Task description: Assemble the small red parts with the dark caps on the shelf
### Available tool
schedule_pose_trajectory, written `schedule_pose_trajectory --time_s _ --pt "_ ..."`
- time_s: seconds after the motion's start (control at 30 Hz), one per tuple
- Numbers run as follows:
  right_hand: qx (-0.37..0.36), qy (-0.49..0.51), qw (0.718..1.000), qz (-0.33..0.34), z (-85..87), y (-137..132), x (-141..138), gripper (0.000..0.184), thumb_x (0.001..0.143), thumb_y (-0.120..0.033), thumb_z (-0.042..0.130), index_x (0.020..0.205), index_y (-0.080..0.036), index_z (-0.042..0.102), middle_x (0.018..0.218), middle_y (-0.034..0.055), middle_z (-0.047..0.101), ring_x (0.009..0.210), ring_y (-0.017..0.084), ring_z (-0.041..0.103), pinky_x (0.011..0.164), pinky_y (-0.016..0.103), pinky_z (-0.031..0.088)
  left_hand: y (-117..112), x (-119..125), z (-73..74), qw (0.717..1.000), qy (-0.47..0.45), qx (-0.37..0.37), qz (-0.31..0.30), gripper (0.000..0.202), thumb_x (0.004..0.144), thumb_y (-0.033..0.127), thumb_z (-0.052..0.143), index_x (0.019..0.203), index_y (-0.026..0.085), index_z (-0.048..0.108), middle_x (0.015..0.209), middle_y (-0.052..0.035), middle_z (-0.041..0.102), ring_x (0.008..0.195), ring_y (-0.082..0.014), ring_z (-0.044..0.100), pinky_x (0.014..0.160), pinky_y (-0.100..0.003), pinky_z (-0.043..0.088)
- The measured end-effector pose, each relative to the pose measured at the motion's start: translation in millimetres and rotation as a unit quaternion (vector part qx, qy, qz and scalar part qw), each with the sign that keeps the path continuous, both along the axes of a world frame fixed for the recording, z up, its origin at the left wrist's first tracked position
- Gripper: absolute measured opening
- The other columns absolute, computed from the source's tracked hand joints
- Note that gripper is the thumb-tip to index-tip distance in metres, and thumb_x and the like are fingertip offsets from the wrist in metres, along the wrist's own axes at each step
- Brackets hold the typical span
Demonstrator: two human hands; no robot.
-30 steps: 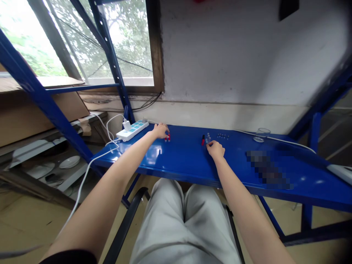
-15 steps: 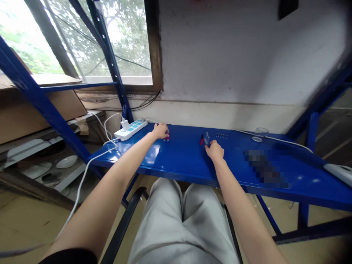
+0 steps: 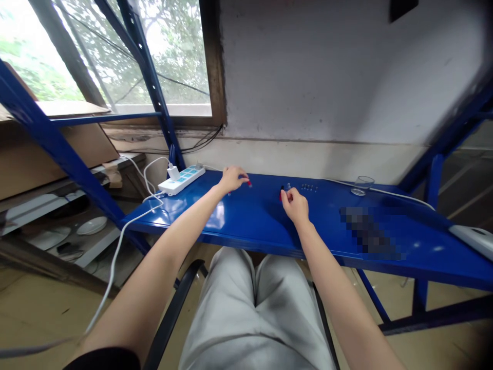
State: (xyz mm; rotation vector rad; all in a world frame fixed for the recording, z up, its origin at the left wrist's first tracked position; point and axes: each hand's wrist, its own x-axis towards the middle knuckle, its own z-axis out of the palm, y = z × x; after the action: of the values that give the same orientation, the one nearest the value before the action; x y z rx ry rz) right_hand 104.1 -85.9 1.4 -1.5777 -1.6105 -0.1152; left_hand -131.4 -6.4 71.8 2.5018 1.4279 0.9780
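Note:
My left hand (image 3: 232, 179) is above the blue table (image 3: 254, 218), its fingertips pinched on a small red piece (image 3: 249, 183) that has a clear part below it. A tiny piece (image 3: 229, 194) lies on the table under that hand. My right hand (image 3: 296, 205) has thumb and fingers closed at a small red and black piece (image 3: 281, 194), which they partly cover. Just behind the right fingers stand small clear pieces (image 3: 288, 186), partly hidden. To their right, several tiny shiny bits (image 3: 309, 188) lie in rows.
A white power strip (image 3: 182, 180) with a plug and cable sits at the table's left end. On the right are a clear glass cup (image 3: 362, 186), a blurred-out dark object (image 3: 370, 234) and a white device (image 3: 472, 241). Blue posts (image 3: 154, 87) frame the table.
My left hand has lifted the small red piece and moved right with it. My right hand has shifted left from the clear pieces to the red and black piece.

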Motion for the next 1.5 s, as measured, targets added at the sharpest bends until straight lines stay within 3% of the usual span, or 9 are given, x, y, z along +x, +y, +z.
schedule_pose_trajectory --time_s 0.07,0.2,0.3,0.4,0.57,0.83,1.07,1.3,1.5 --pt "0.018 -0.004 0.998 0.066 -0.5 -0.8 -4.3 0.032 0.087 -0.046 0.035 0.072 -0.021 0.047 0.056 0.0 0.049 0.053 0.013 0.047 0.052 0.023 0.029 -7.9 16.2 -1.5 0.987 -0.15 -0.04 -0.034 0.018 0.074 0.028 0.06 0.083 0.015 0.069 0.08 -0.0082 0.068 0.08 -0.0196 0.059 0.079 -0.035 0.039" --pt "0.004 0.002 0.992 0.126 -0.4 -1.5 -8.3 0.032 0.088 -0.048 0.035 0.081 -0.021 0.051 0.062 0.0013 0.055 0.056 0.014 0.052 0.053 0.023 0.031 -23.6 46.2 -19.6 0.902 -0.406 -0.115 -0.09 0.024 0.076 0.028 0.059 0.092 0.01 0.063 0.074 -0.0085 0.068 0.066 -0.0132 0.059 0.067 -0.027 0.043" --pt "-0.013 0.012 0.991 0.136 -0.4 -1.0 -8.2 0.033 0.089 -0.048 0.033 0.091 -0.021 0.052 0.07 0.0032 0.061 0.062 0.017 0.056 0.055 0.024 0.033 -32.6 59.4 -40.5 0.861 -0.471 -0.16 -0.105 0.025 0.074 0.027 0.061 0.093 0.011 0.061 0.079 -0.0083 0.069 0.061 -0.0105 0.058 0.059 -0.024 0.04" --pt "-0.026 0.018 0.989 0.144 -0.6 0.0 -8.0 0.034 0.09 -0.047 0.031 0.1 -0.022 0.052 0.08 0.0054 0.064 0.068 0.019 0.059 0.057 0.025 0.036 -38.7 63.8 -58.7 0.84 -0.491 -0.197 -0.122 0.025 0.073 0.027 0.062 0.094 0.012 0.06 0.08 -0.0075 0.069 0.061 -0.0097 0.057 0.056 -0.022 0.037" --pt "-0.037 0.006 0.988 0.15 -1.1 0.9 -8.6 0.037 0.09 -0.048 0.028 0.101 -0.022 0.053 0.079 0.0057 0.064 0.067 0.019 0.059 0.056 0.025 0.035 -46.1 62.2 -72.6 0.837 -0.472 -0.231 -0.154 0.028 0.072 0.029 0.064 0.093 0.013 0.061 0.084 -0.0076 0.069 0.065 -0.0108 0.059 0.057 -0.022 0.036" --pt "-0.035 -0.021 0.988 0.15 -3.7 0.9 -9.5 0.038 0.091 -0.046 0.026 0.085 -0.021 0.053 0.07 0.0055 0.06 0.061 0.018 0.056 0.053 0.024 0.031 -49.2 61.5 -77.1 0.842 -0.451 -0.243 -0.167 0.03 0.072 0.032 0.065 0.095 0.013 0.06 0.085 -0.0082 0.069 0.066 -0.0112 0.061 0.057 -0.021 0.036" --pt "-0.019 -0.003 0.986 0.169 -4.6 0.6 -9.8 0.033 0.09 -0.044 0.03 0.092 -0.021 0.053 0.071 0.0046 0.06 0.06 0.017 0.055 0.055 0.024 0.033 -49.8 59.2 -76.5 0.842 -0.453 -0.248 -0.157 0.03 0.073 0.032 0.063 0.096 0.013 0.059 0.087 -0.0088 0.069 0.066 -0.011 0.062 0.057 -0.021 0.035" --pt "-0.019 0.052 0.977 0.208 -2.7 -2.5 -12.2 0.042 0.087 -0.046 0.037 0.119 -0.019 0.041 0.093 0.0074 0.061 0.058 0.014 0.054 0.06 0.027 0.042 -48.0 57.7 -76.8 0.84 -0.463 -0.245 -0.145 0.031 0.072 0.033 0.063 0.097 0.013 0.06 0.088 -0.0089 0.069 0.066 -0.0106 0.062 0.057 -0.021 0.035" --pt "-0.044 0.023 0.981 0.189 -2.0 0.2 -11.3 0.035 0.09 -0.044 0.029 0.104 -0.022 0.052 0.087 0.0061 0.063 0.071 0.017 0.058 0.063 0.026 0.041 -49.9 57.2 -75.5 0.843 -0.453 -0.255 -0.142 0.032 0.073 0.035 0.063 0.097 0.014 0.06 0.088 -0.009 0.069 0.066 -0.011 0.062 0.055 -0.02 0.035"
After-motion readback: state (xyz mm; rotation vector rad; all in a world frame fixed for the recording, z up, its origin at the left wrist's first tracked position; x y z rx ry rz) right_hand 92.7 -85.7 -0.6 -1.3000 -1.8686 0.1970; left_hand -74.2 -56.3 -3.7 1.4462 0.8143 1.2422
